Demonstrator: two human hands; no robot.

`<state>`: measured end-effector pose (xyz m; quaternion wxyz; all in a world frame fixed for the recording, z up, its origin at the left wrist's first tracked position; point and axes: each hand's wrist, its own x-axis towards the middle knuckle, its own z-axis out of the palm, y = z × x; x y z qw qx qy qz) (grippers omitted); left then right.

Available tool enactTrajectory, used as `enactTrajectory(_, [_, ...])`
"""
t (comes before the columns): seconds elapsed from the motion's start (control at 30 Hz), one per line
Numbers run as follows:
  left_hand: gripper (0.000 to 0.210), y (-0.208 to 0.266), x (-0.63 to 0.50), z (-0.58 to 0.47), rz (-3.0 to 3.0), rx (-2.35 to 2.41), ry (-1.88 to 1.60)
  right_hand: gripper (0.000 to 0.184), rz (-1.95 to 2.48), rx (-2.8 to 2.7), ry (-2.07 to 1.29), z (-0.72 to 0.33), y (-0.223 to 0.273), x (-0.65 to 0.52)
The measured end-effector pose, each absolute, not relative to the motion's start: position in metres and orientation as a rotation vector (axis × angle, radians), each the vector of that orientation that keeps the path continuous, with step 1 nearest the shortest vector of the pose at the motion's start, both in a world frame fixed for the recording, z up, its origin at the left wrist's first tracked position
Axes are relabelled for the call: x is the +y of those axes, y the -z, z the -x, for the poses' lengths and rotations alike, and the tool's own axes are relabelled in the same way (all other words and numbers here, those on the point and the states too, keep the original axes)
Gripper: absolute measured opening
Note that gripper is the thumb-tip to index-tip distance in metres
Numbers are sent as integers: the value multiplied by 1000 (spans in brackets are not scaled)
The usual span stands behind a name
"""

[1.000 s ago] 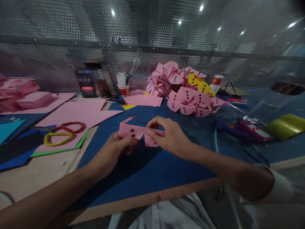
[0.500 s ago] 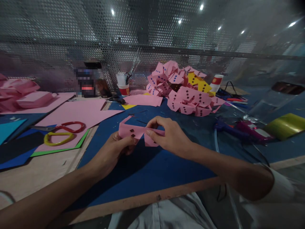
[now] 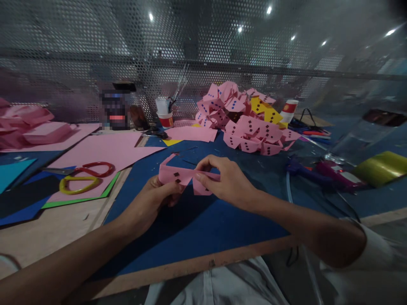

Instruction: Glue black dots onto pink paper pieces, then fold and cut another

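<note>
Between my hands is a folded pink paper strip (image 3: pixel 170 173) with dark diamond marks, held just above the blue table top (image 3: pixel 203 224). My left hand (image 3: pixel 162 192) pinches its left part, thumb in front and fingers behind. With thumb and fingers, my right hand (image 3: pixel 219 180) grips the strip at its middle and right part, covering some of it. A V-shaped gap shows in the lower edge between the hands. Behind them lies a heap of similar pink paper pieces (image 3: pixel 251 131) with blue and dark diamonds, one piece being yellow.
Red-and-yellow-handled scissors (image 3: pixel 79 180) lie on coloured paper sheets at left. Folded pink paper (image 3: pixel 47 131) is piled farther left. A paper cup (image 3: pixel 165 118) with tools stands at the back. To the right are a blue glue gun (image 3: pixel 307 173) and a clear jar (image 3: pixel 365 131).
</note>
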<state>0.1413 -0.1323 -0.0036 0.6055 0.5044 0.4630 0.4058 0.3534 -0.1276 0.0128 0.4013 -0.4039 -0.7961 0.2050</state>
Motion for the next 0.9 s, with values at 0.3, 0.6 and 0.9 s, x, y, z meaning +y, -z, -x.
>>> enactTrajectory(0.3, [21,3,-133,-140,-1169,1060,-932,4,1045,-2012,-532,-353,-13,-128])
enactTrajectory(0.6, [23,3,-133,-141,-1164,1074,-942,3,1039,-2012,-524,-353,-13,-128])
enactTrajectory(0.9, [22,4,-134,-141,-1162,1067,-941,3,1028,-2016,-515,-354,-13,-127])
